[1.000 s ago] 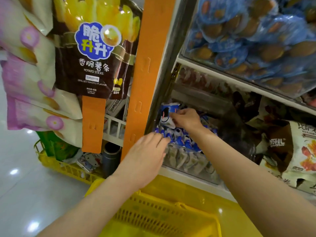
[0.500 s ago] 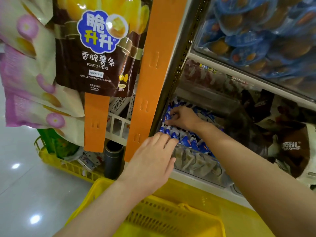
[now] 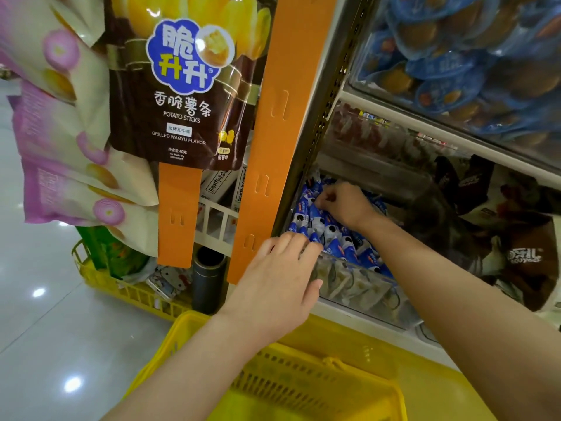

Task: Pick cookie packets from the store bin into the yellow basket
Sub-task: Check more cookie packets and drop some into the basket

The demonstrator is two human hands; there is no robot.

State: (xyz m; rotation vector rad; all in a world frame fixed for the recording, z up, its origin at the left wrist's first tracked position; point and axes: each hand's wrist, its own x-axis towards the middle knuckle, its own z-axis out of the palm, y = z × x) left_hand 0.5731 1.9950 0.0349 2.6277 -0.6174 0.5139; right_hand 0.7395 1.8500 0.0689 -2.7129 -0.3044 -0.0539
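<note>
Several blue-and-white cookie packets (image 3: 331,235) stand packed in a clear store bin (image 3: 358,284) on the lower shelf. My right hand (image 3: 343,202) reaches into the bin's far left corner, fingers curled and pinching the top of one packet in the pile. Palm down, my left hand (image 3: 282,278) rests on the bin's front left rim with its fingers spread, the fingertips touching the nearest packets. The yellow basket (image 3: 303,381) sits directly below both arms at the bottom of the view; its inside is mostly out of sight.
An orange hanging strip (image 3: 291,117) runs down just left of the bin, with a potato sticks bag (image 3: 182,86) and pink-white bags (image 3: 60,147) hung further left. A second yellow basket (image 3: 127,293) stands on the floor. Blue snack packs (image 3: 470,56) fill the upper bin; brown bags (image 3: 516,253) lie right.
One second ago my right hand held a packet raised above the pile; it has since dropped down among the packets and pinches there. My left hand has stayed on the bin's rim.
</note>
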